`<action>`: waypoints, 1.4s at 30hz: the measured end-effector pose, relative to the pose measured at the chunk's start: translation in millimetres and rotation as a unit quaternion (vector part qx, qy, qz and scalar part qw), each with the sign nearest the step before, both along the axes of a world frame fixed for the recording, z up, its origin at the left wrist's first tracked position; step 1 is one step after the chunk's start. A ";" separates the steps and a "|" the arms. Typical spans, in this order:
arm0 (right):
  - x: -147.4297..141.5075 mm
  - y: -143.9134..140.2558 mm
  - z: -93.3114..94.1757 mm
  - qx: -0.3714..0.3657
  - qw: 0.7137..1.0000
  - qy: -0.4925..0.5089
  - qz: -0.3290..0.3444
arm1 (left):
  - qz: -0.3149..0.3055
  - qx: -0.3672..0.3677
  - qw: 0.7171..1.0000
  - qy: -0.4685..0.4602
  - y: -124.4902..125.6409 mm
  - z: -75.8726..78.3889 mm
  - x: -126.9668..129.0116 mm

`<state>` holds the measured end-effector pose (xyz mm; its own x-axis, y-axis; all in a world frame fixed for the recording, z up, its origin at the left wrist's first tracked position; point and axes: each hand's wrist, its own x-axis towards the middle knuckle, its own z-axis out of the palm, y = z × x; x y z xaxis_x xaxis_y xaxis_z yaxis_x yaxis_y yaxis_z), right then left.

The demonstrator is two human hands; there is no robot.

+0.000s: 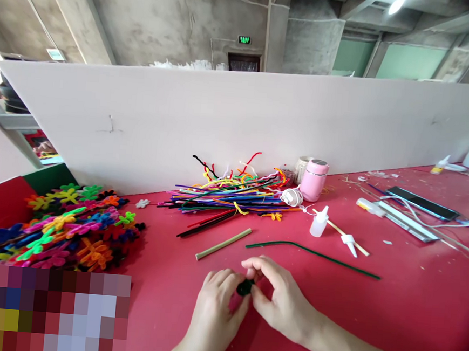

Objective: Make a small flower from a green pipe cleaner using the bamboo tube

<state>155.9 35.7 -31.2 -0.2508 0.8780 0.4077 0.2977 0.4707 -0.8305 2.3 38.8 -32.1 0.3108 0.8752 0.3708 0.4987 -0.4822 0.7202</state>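
Between my two hands is a small dark green piece [244, 287], which looks like a coiled or bent pipe cleaner. My left hand [218, 304] pinches it from the left. On its other side, the thumb and curled fingers of my right hand [279, 301] grip it too, partly hiding its shape. A long dark green pipe cleaner [318, 252] with a bend in it lies on the red table just beyond my right hand. Ahead of my left hand rests a short pale green stick [223, 244].
A bundle of coloured pipe cleaners [224, 199] lies by the white partition [222, 120]. Fuzzy pipe-cleaner flowers [68, 227] are heaped at left. To the right are a glue bottle [319, 222], a pink canister [313, 180], a white charger [292, 197] and a phone [422, 204].
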 end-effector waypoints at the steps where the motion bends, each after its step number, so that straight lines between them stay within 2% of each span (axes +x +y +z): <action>1: 0.3 -0.8 -0.4 0.024 1.000 -0.018 0.004 | -0.002 0.020 1.000 0.018 0.1 -1.7 -0.9; 4: 1.3 -3.0 -0.5 0.062 0.997 -0.041 0.015 | -0.017 0.050 0.998 0.043 0.0 -4.1 -2.7; 7: 2.0 -4.3 1.6 0.053 0.998 -0.026 0.011 | -0.024 0.058 0.997 0.038 -0.3 -1.9 -3.6; 13: 1.3 -1.6 4.1 -0.078 0.995 0.063 0.016 | -0.034 0.072 0.997 0.024 0.4 3.2 -3.2; 17: 1.5 4.0 -2.1 -0.184 0.965 0.173 0.067 | -0.042 0.121 0.992 0.022 0.7 3.4 -1.9; 20: 1.9 7.1 -5.9 -0.218 0.943 0.230 0.097 | -0.046 0.139 0.989 0.034 0.4 4.1 -1.4; 22: 2.0 7.1 -5.9 -0.204 0.948 0.226 0.090 | -0.048 0.137 0.989 0.038 0.3 4.5 -1.1; 24: 2.2 5.4 -3.7 -0.166 0.965 0.189 0.074 | -0.043 0.123 0.991 0.033 0.2 4.3 -0.5; 27: 2.5 1.5 1.4 -0.099 0.986 0.123 0.056 | -0.032 0.079 0.996 0.006 -0.1 3.8 1.2; 31: 2.1 -2.3 5.6 -0.044 0.994 0.091 0.034 | -0.021 0.010 0.999 -0.040 -1.5 5.0 3.4; 42: -1.6 -4.5 5.1 -0.039 0.991 0.129 0.011 | -0.016 -0.066 0.992 -0.107 -5.0 5.7 5.8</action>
<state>154.4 31.2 -26.1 -0.1668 0.9047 0.3919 0.0620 0.4064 -0.9116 8.0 33.8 -26.4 0.2649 0.9118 0.3138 0.3133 -0.3891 0.8663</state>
